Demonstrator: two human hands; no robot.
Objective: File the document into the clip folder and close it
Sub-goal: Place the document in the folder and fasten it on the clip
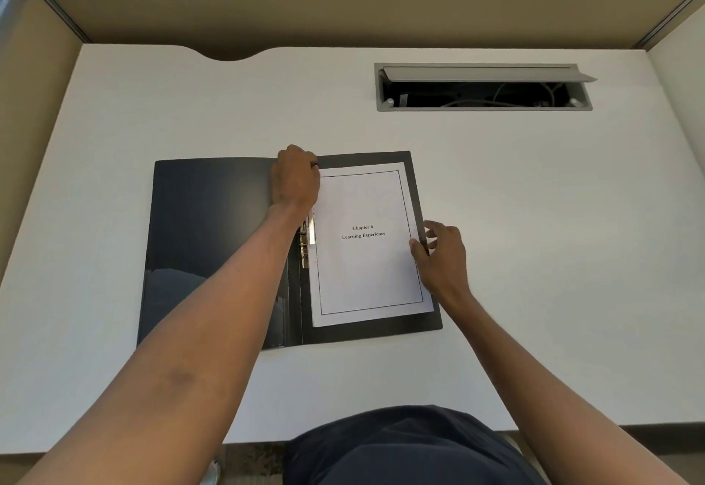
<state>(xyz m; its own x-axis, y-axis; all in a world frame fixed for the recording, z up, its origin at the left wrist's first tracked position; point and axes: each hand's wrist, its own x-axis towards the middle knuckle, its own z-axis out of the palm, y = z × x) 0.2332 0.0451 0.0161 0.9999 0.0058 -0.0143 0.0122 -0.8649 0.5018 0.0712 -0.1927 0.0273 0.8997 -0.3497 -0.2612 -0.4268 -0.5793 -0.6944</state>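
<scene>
A black clip folder (198, 240) lies open on the white desk. A white document (366, 270) titled "Chapter 6 Learning Experience" rests on the folder's right half. A metal clip (308, 234) runs along the spine, partly hidden by my left forearm. My left hand (295, 179) presses down at the document's top left corner, near the upper end of the clip, fingers curled. My right hand (442, 255) pinches the right edge of the document and folder, thumb on the paper.
The white desk (534, 217) has an open grey cable tray (484, 87) with wires at the back right. Tan partition walls enclose the desk on three sides. The desk's near edge is at my body.
</scene>
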